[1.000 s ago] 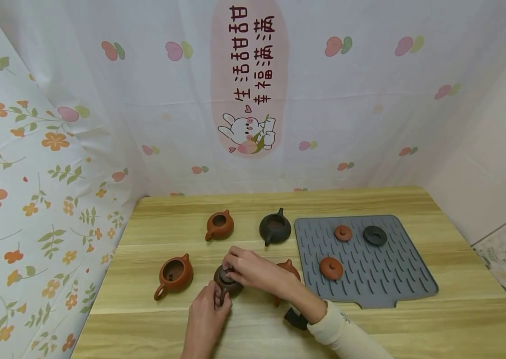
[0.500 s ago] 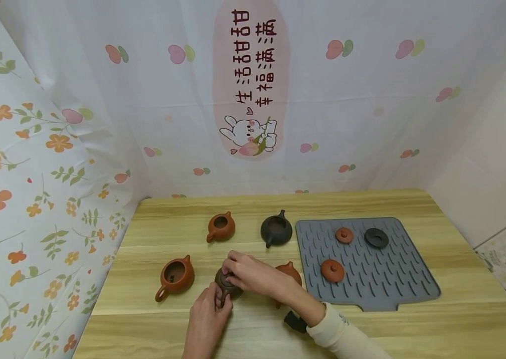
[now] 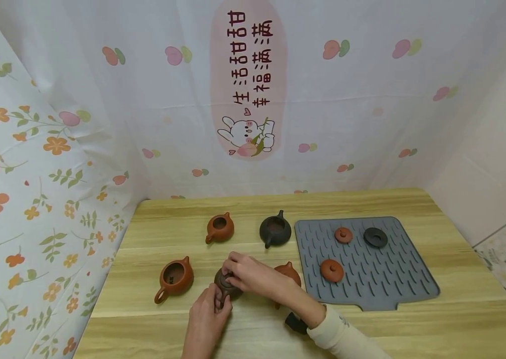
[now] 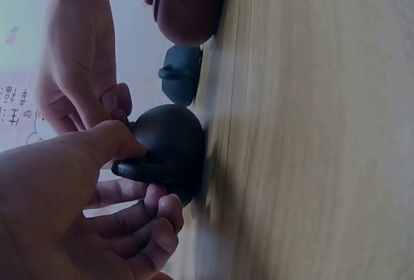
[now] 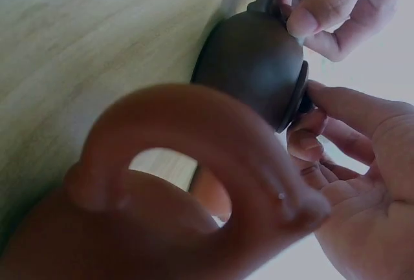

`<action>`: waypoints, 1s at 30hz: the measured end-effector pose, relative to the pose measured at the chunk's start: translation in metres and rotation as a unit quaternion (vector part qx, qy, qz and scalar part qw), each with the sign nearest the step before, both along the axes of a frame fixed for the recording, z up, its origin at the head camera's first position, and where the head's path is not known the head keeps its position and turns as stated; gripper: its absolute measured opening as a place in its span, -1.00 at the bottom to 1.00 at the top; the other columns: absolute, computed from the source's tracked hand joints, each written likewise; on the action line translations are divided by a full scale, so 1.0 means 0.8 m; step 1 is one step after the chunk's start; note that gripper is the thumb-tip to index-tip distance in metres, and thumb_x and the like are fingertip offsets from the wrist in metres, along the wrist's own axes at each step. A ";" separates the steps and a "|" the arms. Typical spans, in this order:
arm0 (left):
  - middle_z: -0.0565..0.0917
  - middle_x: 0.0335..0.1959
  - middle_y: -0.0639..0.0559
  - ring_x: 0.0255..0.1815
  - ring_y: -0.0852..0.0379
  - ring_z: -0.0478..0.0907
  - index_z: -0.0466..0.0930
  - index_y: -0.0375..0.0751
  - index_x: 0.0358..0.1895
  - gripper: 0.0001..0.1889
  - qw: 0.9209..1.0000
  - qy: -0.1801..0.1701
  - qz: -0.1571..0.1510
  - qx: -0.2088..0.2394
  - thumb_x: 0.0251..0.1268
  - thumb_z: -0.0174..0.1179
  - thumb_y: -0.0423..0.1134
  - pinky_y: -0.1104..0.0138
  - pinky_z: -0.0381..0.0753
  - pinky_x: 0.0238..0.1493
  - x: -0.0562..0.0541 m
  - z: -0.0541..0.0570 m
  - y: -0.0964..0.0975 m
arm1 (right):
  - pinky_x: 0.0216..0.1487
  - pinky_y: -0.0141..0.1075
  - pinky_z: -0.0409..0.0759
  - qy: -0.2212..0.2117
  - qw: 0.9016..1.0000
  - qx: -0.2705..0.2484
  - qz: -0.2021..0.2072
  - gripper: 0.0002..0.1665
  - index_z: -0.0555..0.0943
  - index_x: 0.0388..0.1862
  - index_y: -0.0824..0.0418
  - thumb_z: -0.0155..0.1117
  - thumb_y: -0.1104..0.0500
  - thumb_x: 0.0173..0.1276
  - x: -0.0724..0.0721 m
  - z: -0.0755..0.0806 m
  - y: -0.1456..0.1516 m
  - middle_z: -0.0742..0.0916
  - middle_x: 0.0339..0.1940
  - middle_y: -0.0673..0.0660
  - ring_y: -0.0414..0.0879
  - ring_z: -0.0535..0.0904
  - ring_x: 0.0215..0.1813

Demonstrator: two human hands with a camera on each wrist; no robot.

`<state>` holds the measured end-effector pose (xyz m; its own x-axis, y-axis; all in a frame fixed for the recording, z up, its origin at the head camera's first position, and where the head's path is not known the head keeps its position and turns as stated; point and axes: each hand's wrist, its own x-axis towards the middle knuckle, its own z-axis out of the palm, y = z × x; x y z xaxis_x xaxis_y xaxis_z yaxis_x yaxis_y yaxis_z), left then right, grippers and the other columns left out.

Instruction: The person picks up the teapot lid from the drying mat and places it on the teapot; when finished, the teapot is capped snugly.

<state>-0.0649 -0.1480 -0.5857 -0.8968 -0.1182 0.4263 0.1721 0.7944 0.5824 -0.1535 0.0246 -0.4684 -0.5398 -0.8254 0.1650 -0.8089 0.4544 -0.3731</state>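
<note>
now both hands are clamped on the dark pot (image 3: 227, 283), which sits on the surface (image 3: 414, 329) near its front edge. left hand (image 3: 205, 321) pinches the handle at 6 o'clock; right hand (image 3: 253, 273) holds the lid at the top. a red pot (image 3: 174, 277) stands at 9 o'clock, another (image 3: 289, 273) at 3 o'clock, under the right wrist. three lids lie on the grey mat (image 3: 387, 289).

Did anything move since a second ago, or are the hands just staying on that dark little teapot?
Almost nothing moved. The left hand still holds the dark brown teapot by its handle, and the right hand still has its fingers on the teapot's lid. The other teapots, the loose lids and the gray mat stayed where they were.
</note>
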 end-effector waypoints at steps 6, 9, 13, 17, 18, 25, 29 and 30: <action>0.38 -0.46 0.27 -0.47 0.45 0.25 0.46 -0.01 -0.34 -0.62 0.998 -0.030 -0.054 0.018 0.29 0.60 -0.18 0.43 0.32 -0.47 0.016 0.064 -0.008 | -0.12 -0.49 0.62 -0.025 0.999 -0.040 -0.018 -0.75 0.70 0.15 0.28 0.36 0.16 0.66 0.003 0.010 0.020 0.68 0.03 0.14 -0.20 0.63 -0.15; 0.47 -0.37 0.19 -0.41 0.34 0.37 0.55 -0.10 -0.26 -0.69 0.998 -0.001 -0.068 0.003 0.28 0.59 -0.24 0.40 0.43 -0.41 0.020 0.092 -0.021 | -0.18 -0.45 0.62 -0.016 0.997 -0.071 -0.034 -0.77 0.69 0.13 0.30 0.35 0.19 0.66 0.000 0.017 0.046 0.67 0.03 0.16 -0.20 0.60 -0.23; 0.61 -0.17 -0.07 -0.18 0.04 0.58 0.65 -0.28 -0.14 -0.72 0.993 0.106 -0.040 -0.025 0.22 0.58 -0.46 0.42 0.55 -0.13 0.015 0.095 -0.054 | -0.28 -0.42 0.59 -0.003 0.993 -0.093 -0.077 -0.85 0.69 0.05 0.32 0.36 0.27 0.62 -0.002 0.021 0.093 0.69 0.01 0.18 -0.26 0.53 -0.32; 0.61 -0.01 -0.36 0.00 -0.25 0.55 0.64 -0.45 -0.03 -0.59 0.985 0.170 0.000 -0.032 0.67 0.28 -0.04 0.43 0.45 0.08 0.014 0.089 -0.093 | -0.35 -0.38 0.50 -0.003 0.986 -0.095 -0.135 -0.90 0.69 0.00 0.30 0.39 0.32 0.58 0.001 0.021 0.140 0.67 -0.07 0.15 -0.32 0.40 -0.36; 0.60 0.01 -0.39 0.02 -0.29 0.53 0.63 -0.47 -0.01 -0.46 0.984 0.175 0.007 -0.031 0.71 0.15 0.09 0.41 0.42 0.09 0.014 0.088 -0.101 | -0.36 -0.37 0.50 0.000 0.985 -0.094 -0.148 -0.90 0.69 -0.01 0.28 0.39 0.33 0.57 0.001 0.021 0.151 0.67 -0.08 0.15 -0.33 0.39 -0.36; 0.60 0.01 -0.48 0.05 -0.39 0.52 0.59 -0.58 0.07 -0.29 0.987 0.158 0.028 -0.021 0.67 0.10 0.22 0.59 0.23 0.27 0.016 0.088 -0.135 | -0.30 -0.27 0.61 0.036 0.974 -0.099 -0.202 -0.85 0.72 -0.05 0.27 0.49 0.37 0.46 0.002 0.021 0.208 0.73 -0.04 0.17 -0.22 0.54 -0.32; 0.65 0.01 -0.44 0.02 -0.33 0.57 0.60 -0.56 0.11 -0.56 0.991 0.130 0.031 -0.029 0.47 0.48 -0.21 0.48 0.38 0.16 0.016 0.088 -0.142 | -0.27 -0.24 0.64 0.053 0.972 -0.093 -0.211 -0.82 0.73 -0.08 0.27 0.54 0.37 0.40 0.003 0.017 0.225 0.73 -0.09 0.14 -0.16 0.59 -0.28; 0.65 0.00 -0.42 0.00 -0.31 0.58 0.61 -0.56 0.11 -0.55 0.991 0.123 0.031 -0.033 0.32 0.56 -0.36 0.45 0.40 0.11 0.016 0.088 -0.143 | -0.27 -0.22 0.65 0.053 0.972 -0.090 -0.212 -0.82 0.73 -0.08 0.28 0.55 0.37 0.39 0.004 0.016 0.228 0.73 -0.11 0.14 -0.14 0.59 -0.28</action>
<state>-0.0520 -0.2620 -0.5157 -0.7563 -0.1344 0.6403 0.2520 0.8434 0.4746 -0.1501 0.2071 -0.4559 -0.7973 -0.4849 0.3593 -0.6012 0.6908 -0.4017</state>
